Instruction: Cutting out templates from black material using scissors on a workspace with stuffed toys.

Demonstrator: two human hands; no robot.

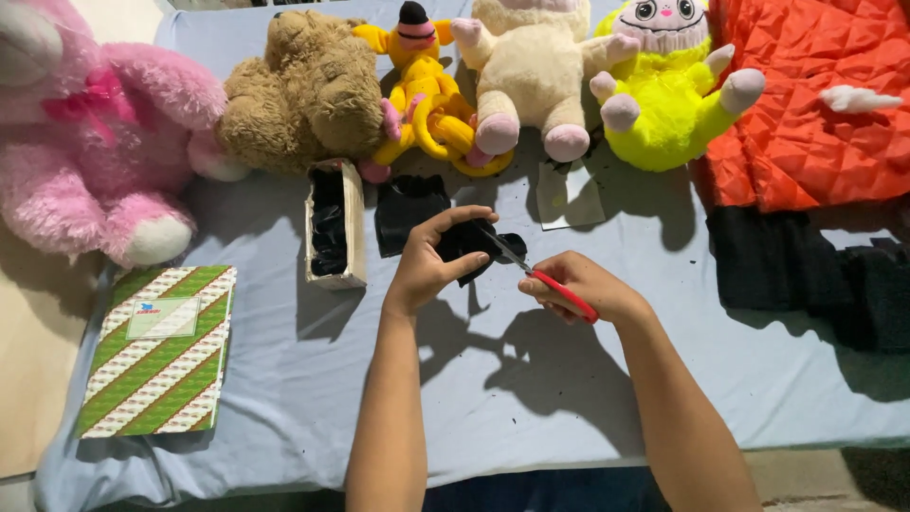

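Black fabric piece (469, 245) sits pinched in my left hand (431, 261), raised just above the pale blue tabletop (493, 379), near its middle. My right hand (578, 287) is closed around the red handles of the scissors (540, 275), and the blades point into the right edge of the fabric.

Hazards, as I judge them:
1. Left fingertips curl over the fabric close to the blade tips. A cut run too far could nick a finger.
2. The fabric is small and limp. If it sags or folds between the blades, the cut may wander or the blades may chew instead of shear.
3. Black on black hides the cut line. I cannot tell how deep the blades already sit.

A second black fabric patch (409, 213) lies just behind the left hand, beside an open cardboard box (336, 228) holding more dark material. Offcuts could mix with these. Plush toys line the far edge: brown bear (308, 90), yellow plush (668, 95), pink plush (95, 142). A striped notebook (161, 351) lies well apart at left.
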